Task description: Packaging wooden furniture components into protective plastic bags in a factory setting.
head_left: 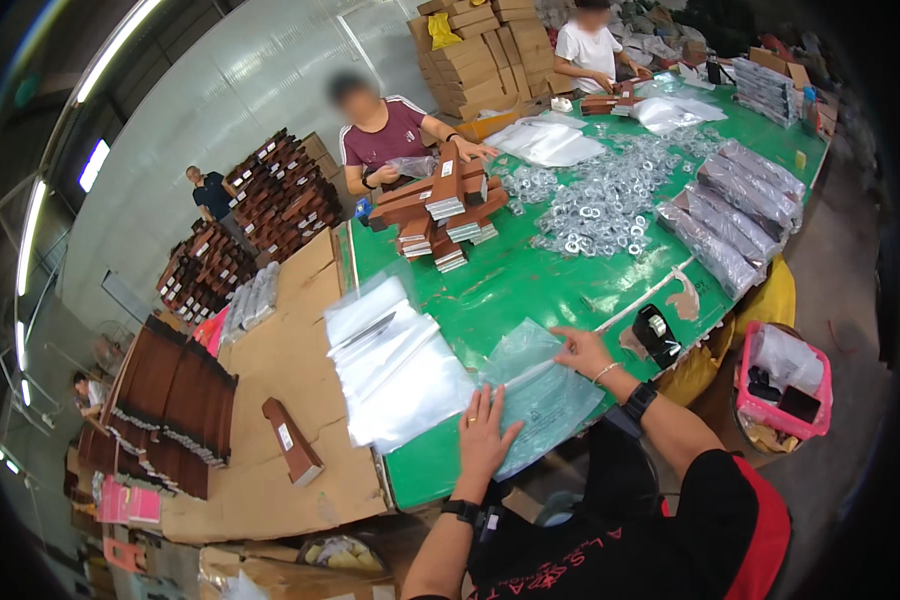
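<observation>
My left hand (487, 435) lies flat with fingers spread on a clear plastic bag (540, 395) spread on the green table (530, 285). My right hand (583, 350) rests open-fingered on the bag's far right edge. A stack of clear plastic bags (395, 365) sits just left of my left hand, overlapping the table's edge. Neither hand grips anything.
Brown wooden pieces with white ends (440, 205) are piled mid-table near a seated person (385, 135). Silver metal rings (595, 200) and filled bags (725, 215) lie to the right. A tape dispenser (658, 332) and pink basket (782, 385) are at right. Cardboard (280, 420) holds one brown piece (292, 440).
</observation>
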